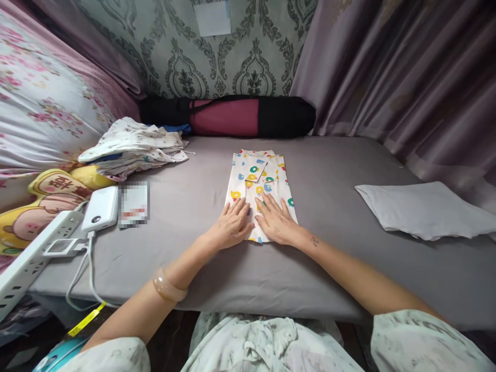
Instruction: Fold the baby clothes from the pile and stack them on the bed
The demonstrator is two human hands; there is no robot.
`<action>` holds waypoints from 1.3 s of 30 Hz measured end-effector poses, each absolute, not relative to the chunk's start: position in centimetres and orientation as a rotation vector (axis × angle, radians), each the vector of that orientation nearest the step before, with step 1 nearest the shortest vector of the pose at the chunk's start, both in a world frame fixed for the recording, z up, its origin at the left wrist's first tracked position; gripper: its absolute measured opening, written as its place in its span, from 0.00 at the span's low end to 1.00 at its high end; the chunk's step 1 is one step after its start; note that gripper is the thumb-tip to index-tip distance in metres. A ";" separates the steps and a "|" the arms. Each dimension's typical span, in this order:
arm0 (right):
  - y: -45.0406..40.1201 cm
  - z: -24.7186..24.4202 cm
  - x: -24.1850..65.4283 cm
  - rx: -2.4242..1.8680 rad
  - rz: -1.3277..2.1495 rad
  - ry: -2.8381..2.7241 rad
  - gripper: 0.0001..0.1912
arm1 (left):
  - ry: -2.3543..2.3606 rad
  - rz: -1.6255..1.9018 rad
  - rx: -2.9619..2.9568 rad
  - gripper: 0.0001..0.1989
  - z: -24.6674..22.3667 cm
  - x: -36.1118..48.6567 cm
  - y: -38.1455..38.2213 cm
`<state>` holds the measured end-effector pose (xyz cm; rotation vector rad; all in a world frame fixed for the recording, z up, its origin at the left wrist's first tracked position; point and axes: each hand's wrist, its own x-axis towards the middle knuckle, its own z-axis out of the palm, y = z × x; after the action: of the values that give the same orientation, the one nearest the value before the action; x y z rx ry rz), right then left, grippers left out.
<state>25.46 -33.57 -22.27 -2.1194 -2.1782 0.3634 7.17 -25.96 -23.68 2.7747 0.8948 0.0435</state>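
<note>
"Where do we find the patterned garment [238, 174]?"

"We see it folded into a narrow rectangle on the grey-covered surface [333, 206], squarely in front of the seated person, where, we judge, both arms can reach it evenly."

"How do we read the hands?"

"We see the left hand [232, 225] and right hand [275, 222] side by side on the nearer half, palms down, fingers extended, neither one gripping. We take the flat, shared pressure as a way to smooth the layers and stop them sliding; a pinch would likely pucker the fabric."

"And around them?"

"We note a pale grey cloth [418, 209] lying well apart at right, and a heap of clothes [134, 147] at far left, both leaving the garment elbow room. A black-and-maroon bag [225, 119] lies lengthwise along the wall [217, 57], out of the arms' way, we suppose. At left, we see a white power bank [101, 206] beside the power strip [31, 258], presumably there to suit the short run of its cable [91, 263]."
</note>
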 end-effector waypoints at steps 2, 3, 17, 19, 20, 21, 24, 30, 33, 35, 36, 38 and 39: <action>-34.8 -22.2 26.2 -2.161 0.310 -2.140 0.32 | 0.870 0.071 2.779 0.34 -23.3 6.0 -26.1; -35.3 -22.3 26.5 -2.181 0.297 -2.127 0.33 | 0.859 0.064 2.783 0.34 -23.2 5.5 -26.3; -38.2 -22.7 26.7 -1.872 0.247 -2.346 0.30 | 0.564 0.183 2.835 0.31 -22.3 4.0 -27.4; -38.6 -22.8 26.3 -1.779 0.250 -2.419 0.29 | 0.473 0.220 2.820 0.28 -21.8 4.3 -27.8; -38.7 -22.7 26.2 -1.758 0.263 -2.439 0.29 | 0.450 0.233 2.816 0.26 -21.7 4.4 -27.9; -38.7 -22.6 26.1 -1.746 0.280 -2.450 0.28 | 0.437 0.243 2.816 0.25 -21.6 4.6 -27.9; -38.9 -22.0 26.5 -1.716 0.320 -2.449 0.28 | 0.437 0.276 2.829 0.23 -22.1 4.4 -27.7; -40.0 -20.6 30.2 -1.758 0.244 -2.298 0.26 | 0.552 0.320 2.905 0.22 -23.0 2.3 -26.6; -40.5 -20.7 31.9 -1.751 0.287 -2.320 0.21 | 0.491 0.297 2.923 0.17 -22.5 1.7 -26.3; -40.6 -20.9 32.5 -1.704 0.301 -2.344 0.20 | 0.425 0.267 2.923 0.17 -21.9 1.7 -26.3; -40.6 -21.1 32.7 -1.681 0.304 -2.350 0.20 | 0.399 0.254 2.922 0.17 -21.6 1.7 -26.2; -40.8 -21.1 33.0 -1.645 0.324 -2.349 0.20 | 0.363 0.224 2.921 0.17 -21.2 1.7 -26.0; -40.9 -21.1 33.2 -1.631 0.346 -2.347 0.20 | 0.352 0.207 2.921 0.17 -21.1 1.6 -25.8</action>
<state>33.18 -40.87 -21.12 -1.6306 -2.3469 0.3462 1.59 -25.75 -21.08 2.9209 0.3524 0.2073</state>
